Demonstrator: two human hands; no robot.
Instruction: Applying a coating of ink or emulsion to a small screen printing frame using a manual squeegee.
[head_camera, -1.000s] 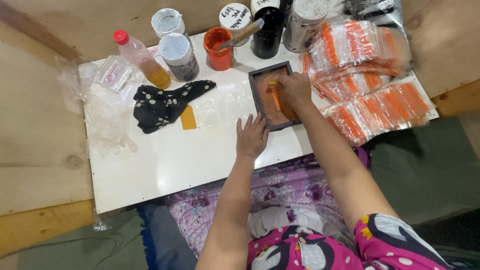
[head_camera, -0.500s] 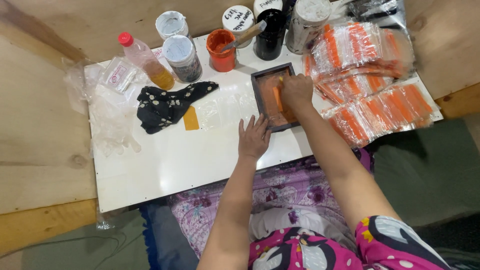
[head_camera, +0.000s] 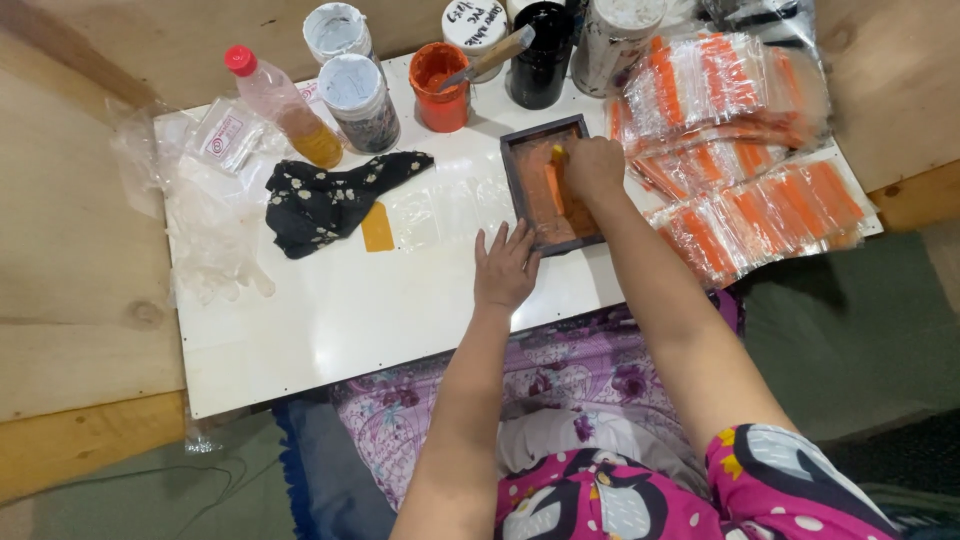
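Orange paste fills a small dark-framed tray (head_camera: 548, 185) standing on the white table (head_camera: 330, 320), toward its far right part, long axis running near-to-far. The right hand (head_camera: 593, 165) sits over the tray's far right corner, fingers curled shut around a small yellow-tipped tool (head_camera: 557, 153); what lies under the palm is hidden. The left hand (head_camera: 505, 267) lies flat and open, fingers spread, empty, touching the tray's near left corner. So the tray lies just ahead and to the right of the left hand, directly beneath the right one; the right hand is the nearer to the paste.

Packages: a pile of clear bags with orange strips (head_camera: 745, 150) covers the right edge of the table, overlapping each other, just beside the tray. Along the far edge stand an open orange pot (head_camera: 440, 75) with a flat stick in it, a black jar (head_camera: 540, 65), a white-lidded jar with a handwritten label (head_camera: 472, 25), and two foil-topped cans (head_camera: 352, 85). A clear bottle with a red cap (head_camera: 280, 105), amber liquid at its base, lies tilted near the far left corner. A small clear bag with a red-and-white label (head_camera: 225, 135) lies by the left edge among empty clear plastic. A black flowered cloth (head_camera: 330, 195) lies left of the tray, a flat orange-yellow piece (head_camera: 377, 227) touching its near side.
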